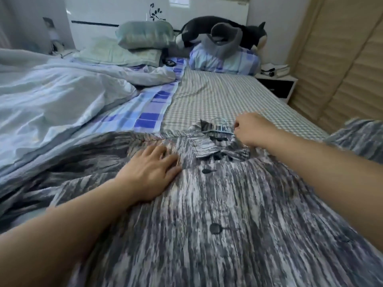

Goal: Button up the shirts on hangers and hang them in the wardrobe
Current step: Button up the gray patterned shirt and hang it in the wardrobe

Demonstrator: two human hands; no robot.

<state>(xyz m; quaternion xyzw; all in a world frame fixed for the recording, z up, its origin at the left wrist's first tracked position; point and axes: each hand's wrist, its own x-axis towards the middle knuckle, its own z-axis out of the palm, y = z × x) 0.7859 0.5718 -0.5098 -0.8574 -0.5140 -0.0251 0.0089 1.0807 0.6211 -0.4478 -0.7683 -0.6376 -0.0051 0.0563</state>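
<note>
A grey streaked shirt (238,214) is lying front-up across the near end of the bed (217,96), its collar (207,143) pointing toward the pillows and its dark buttons (215,228) running down the middle. A light blue hanger (219,129) is sitting inside the neck, its hook showing just beyond the collar. The left hand (151,172) is resting flat on the shirt's shoulder area beside the collar, its fingers (167,160) lying straight and released, pressing on the cloth and holding nothing. The right hand (252,129) is reaching to the collar's far side, its fingers curled and grasping the hanger where it meets the cloth, though the exact pinch is blurred. A checked sheet (228,94) is covering the right half of the bed, a blue plaid sheet (145,112) is lying beside it, and a pale rumpled duvet (51,96) is heaped on the left. A black-and-white plush toy (207,27) is lying on the pillows (145,34) by the white headboard (124,11), with a slatted wardrobe door (342,59) standing at the right
</note>
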